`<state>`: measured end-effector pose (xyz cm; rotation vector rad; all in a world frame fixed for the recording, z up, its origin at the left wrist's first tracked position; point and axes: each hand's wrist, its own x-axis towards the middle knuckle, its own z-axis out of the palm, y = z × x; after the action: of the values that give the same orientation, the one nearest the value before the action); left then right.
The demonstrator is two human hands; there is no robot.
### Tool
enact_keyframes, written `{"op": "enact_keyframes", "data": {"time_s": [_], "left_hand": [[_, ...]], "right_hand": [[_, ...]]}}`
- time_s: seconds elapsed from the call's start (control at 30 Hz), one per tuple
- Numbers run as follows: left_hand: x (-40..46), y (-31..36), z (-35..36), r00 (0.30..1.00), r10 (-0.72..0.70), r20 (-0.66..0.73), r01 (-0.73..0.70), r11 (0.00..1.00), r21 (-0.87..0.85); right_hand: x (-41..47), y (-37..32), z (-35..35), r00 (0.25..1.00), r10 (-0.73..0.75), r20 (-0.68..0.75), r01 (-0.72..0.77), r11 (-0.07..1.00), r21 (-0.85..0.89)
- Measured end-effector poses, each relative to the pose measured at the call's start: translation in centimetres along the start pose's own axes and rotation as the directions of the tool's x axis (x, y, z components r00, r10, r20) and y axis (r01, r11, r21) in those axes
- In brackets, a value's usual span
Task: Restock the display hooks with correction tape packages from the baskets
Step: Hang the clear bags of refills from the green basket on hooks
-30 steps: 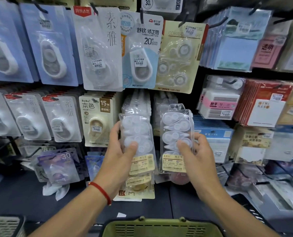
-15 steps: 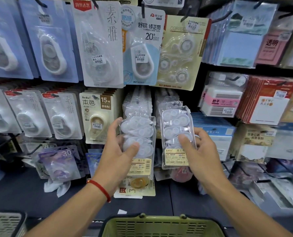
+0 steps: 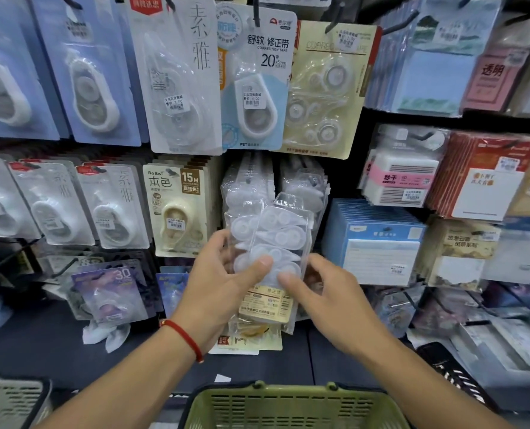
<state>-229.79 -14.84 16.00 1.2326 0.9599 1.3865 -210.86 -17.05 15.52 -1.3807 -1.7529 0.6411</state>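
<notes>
Both hands (image 3: pixel 223 286) (image 3: pixel 332 300) now together, fingers gripping one overlapped clear packs (image 3: pixel 276 243) stack.

You hold a clear multipack of correction tape (image 3: pixel 280 243) upright, leaning slightly to the right, directly above the green basket (image 3: pixel 291 407). Its see-through plastic shows white teardrop dispensers stacked one over another, with a cream label card at the bottom end. It overlaps a second, matching pack (image 3: pixel 242 230) just to its left, and more of the same packs hang behind both on the display hooks (image 3: pixel 251 181). The green basket sits at the lower edge, its slatted rim facing you.
</notes>
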Motion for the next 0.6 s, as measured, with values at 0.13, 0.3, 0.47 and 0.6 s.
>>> {"op": "enact_keyframes", "data": {"time_s": [0.13, 0.3, 0.47, 0.6], "left_hand": [[0.3, 0.0, 0.0, 0.998, -0.058, -0.019, 0.056, 0.996, -0.073], [0.4, 0.1, -0.4, 0.994, -0.068, -0.089, 0.070, 0.997, 0.013], [0.4, 0.2, -0.5, 0.990, -0.057, -0.131, 0.061, 0.998, 0.024], [0.4, 0.4, -0.4, 0.990, -0.051, -0.135, 0.054, 0.998, 0.021]], "right_hand": [[0.0, -0.3, 0.2, 0.991, 0.077, -0.112, -0.043, 0.960, 0.277], [0.3, -0.5, -1.3, 0.961, 0.102, -0.258, -0.017, 0.950, 0.311], [0.7, 0.1, -2.4, 0.961, 0.131, -0.245, -0.038, 0.936, 0.351], [0.8, -0.3, -2.4, 0.955, 0.153, -0.256, -0.045, 0.922, 0.386]]}}
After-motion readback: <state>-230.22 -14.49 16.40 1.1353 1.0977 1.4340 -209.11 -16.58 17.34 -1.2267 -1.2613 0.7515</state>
